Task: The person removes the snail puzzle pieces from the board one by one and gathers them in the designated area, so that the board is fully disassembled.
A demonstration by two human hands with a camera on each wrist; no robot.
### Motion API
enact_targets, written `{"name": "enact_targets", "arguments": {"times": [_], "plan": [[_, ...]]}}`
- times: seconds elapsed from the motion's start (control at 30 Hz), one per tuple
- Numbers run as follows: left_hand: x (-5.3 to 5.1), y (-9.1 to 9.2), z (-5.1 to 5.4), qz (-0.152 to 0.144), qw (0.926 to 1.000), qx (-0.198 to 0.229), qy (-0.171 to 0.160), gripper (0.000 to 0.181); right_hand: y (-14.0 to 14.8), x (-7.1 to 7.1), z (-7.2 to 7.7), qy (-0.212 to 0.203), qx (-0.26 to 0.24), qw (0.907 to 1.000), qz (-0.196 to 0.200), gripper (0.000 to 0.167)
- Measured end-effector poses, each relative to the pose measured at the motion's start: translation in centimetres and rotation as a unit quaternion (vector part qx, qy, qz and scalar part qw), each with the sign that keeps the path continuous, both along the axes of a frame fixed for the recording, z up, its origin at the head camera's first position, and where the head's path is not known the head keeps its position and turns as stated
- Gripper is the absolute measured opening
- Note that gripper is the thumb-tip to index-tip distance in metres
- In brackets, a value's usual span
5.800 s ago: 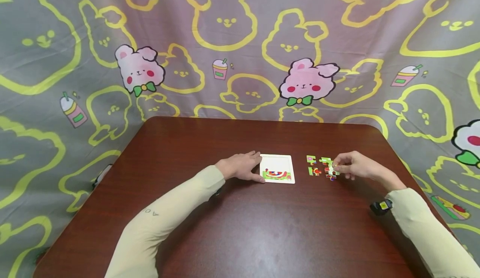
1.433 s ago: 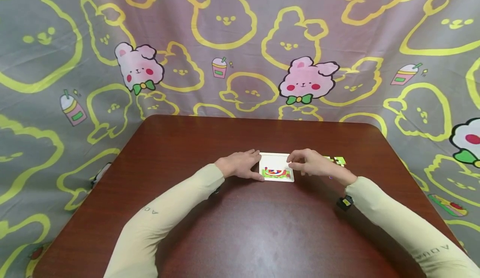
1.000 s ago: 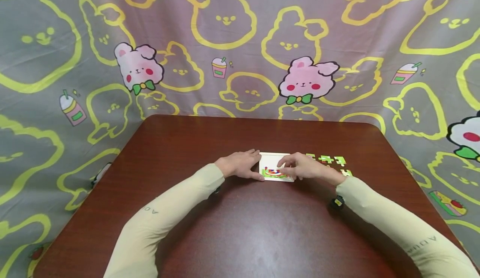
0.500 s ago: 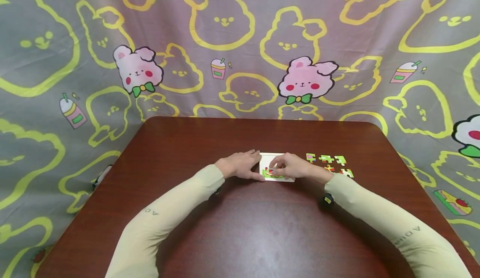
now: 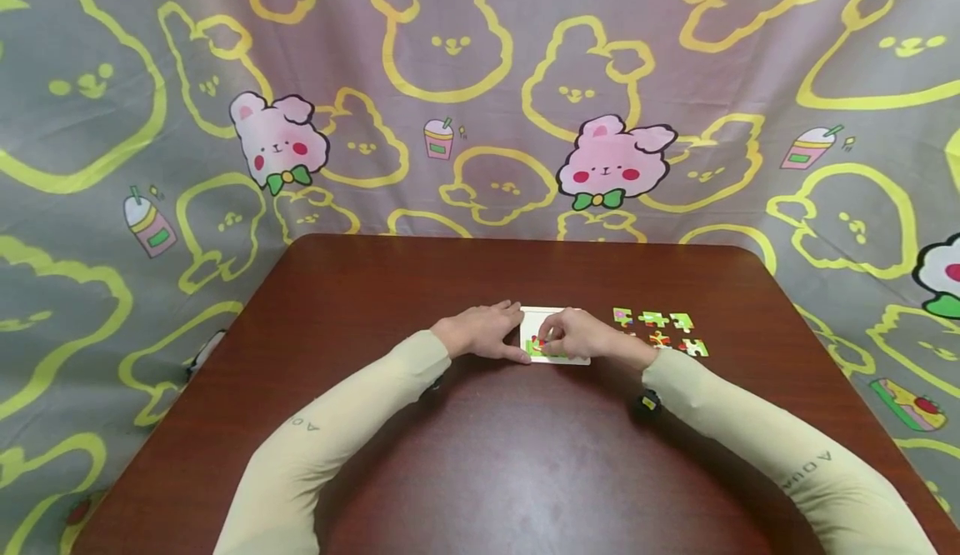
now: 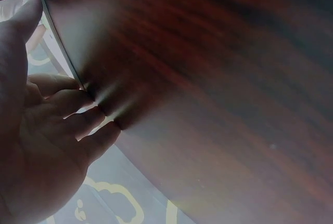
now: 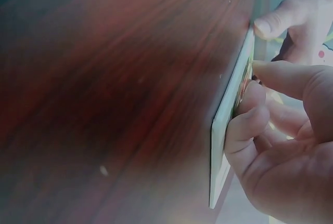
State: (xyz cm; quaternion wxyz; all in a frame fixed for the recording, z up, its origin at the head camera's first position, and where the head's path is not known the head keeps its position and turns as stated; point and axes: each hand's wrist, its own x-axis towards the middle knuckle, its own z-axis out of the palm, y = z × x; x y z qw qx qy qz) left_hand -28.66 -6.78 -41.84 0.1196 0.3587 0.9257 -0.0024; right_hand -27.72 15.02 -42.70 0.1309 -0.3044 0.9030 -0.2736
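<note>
A white square puzzle tray [image 5: 532, 322] lies flat on the table, coloured pieces showing along its near side. My left hand [image 5: 483, 332] rests at its left edge with fingers spread; in the left wrist view its fingertips meet the table beside the tray's rim [image 6: 58, 51]. Over the tray, my right hand [image 5: 583, 334] pinches a small puzzle piece [image 5: 538, 342] with thumb and fingers, down against the pieces there. Most of that piece is hidden by the fingers. In the right wrist view the curled right hand [image 7: 291, 146] touches the tray surface.
Several loose puzzle pieces [image 5: 653, 319] lie on the brown table [image 5: 495, 455] to the right of the tray, partly behind the right wrist. A patterned cloth [image 5: 510, 63] hangs around the table's far side and flanks.
My right hand has gone from the loose pieces leftward to the tray with a piece, then down onto the tray's near left part. My left hand has stayed at the tray's edge.
</note>
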Motion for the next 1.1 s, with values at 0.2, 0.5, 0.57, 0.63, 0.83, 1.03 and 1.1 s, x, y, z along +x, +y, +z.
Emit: {"name": "enact_targets", "arguments": {"times": [0.2, 0.5, 0.57, 0.63, 0.83, 1.03, 1.1], "plan": [[0.07, 0.12, -0.01, 0.001, 1.0, 0.006, -0.001, 0.086, -0.34, 0.19, 0.02, 0.02, 0.017, 0.9996, -0.009, 0.011], [-0.11, 0.16, -0.07, 0.003, 1.0, -0.005, -0.006, 0.087, -0.61, 0.08, 0.04, 0.022, 0.026, 0.9992, -0.02, 0.006], [-0.11, 0.15, -0.04, 0.006, 0.9999, -0.009, -0.008, 0.089, -0.66, 0.13, 0.03, 0.021, 0.022, 0.9994, -0.018, 0.006], [-0.09, 0.11, 0.03, 0.007, 0.9999, -0.01, -0.01, 0.091, -0.69, 0.18, 0.02, 0.02, 0.018, 0.9995, -0.016, 0.006], [-0.05, 0.05, -0.08, 0.004, 1.0, -0.005, -0.005, 0.091, -0.81, 0.3, 0.06, -0.002, 0.016, 0.9996, -0.022, 0.008], [-0.15, 0.04, -0.23, 0.004, 1.0, 0.0, -0.004, 0.091, -0.93, 0.27, 0.24, -0.023, 0.022, 0.9991, -0.029, 0.009], [-0.17, 0.04, -0.23, 0.004, 1.0, 0.0, -0.005, 0.091, -0.95, 0.29, 0.36, -0.036, 0.019, 0.9987, -0.03, 0.01]]}}
